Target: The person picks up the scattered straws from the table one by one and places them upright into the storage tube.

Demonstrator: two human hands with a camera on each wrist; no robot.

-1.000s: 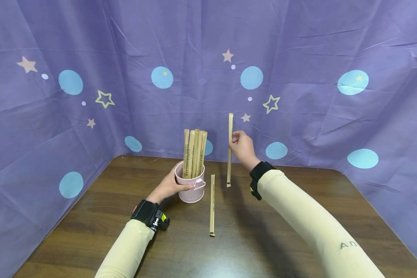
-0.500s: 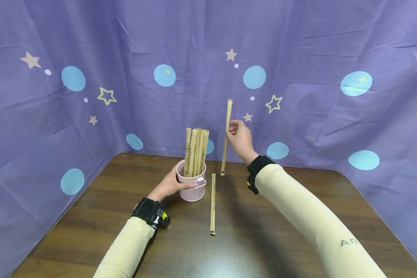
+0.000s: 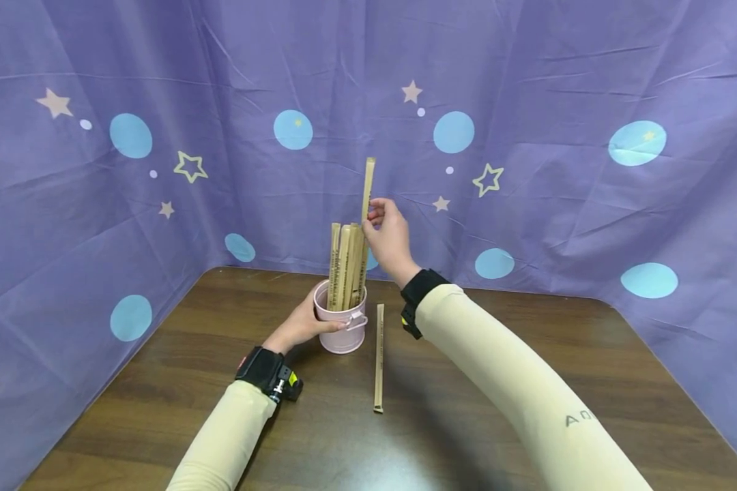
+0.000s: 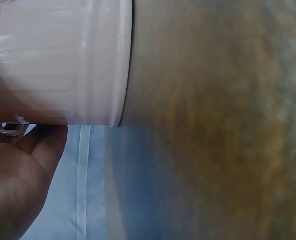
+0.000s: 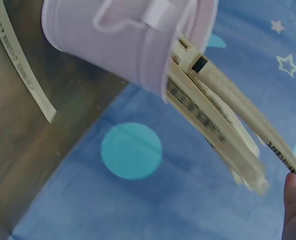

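My left hand [image 3: 297, 326] grips the side of a small pink bucket [image 3: 342, 341], its thumb lying near the handle. Several slim, brown paper-wrapped sticks [image 3: 344, 262] with dark print stand upright in that bucket. Above it, my right hand [image 3: 392, 239] pinches another paper-wrapped stick [image 3: 368, 183] between thumb and fingers. This stick is nearly vertical, its lower end at the bucket's mouth beside the others. In the right wrist view, a black mark shows near the lower end of the held stick [image 5: 243, 102]. The left wrist view shows the bucket's wall [image 4: 52, 60] close up.
One more paper-wrapped stick [image 3: 379, 361] lies on the brown wooden table [image 3: 497, 382], just right of the bucket. A purple curtain [image 3: 528, 82] with stars and blue ovals hangs behind the table and along its sides.
My right hand has moved left, carrying its stick from right of the bucket to over the bucket's mouth, after first rising. My left hand keeps its hold on the bucket.
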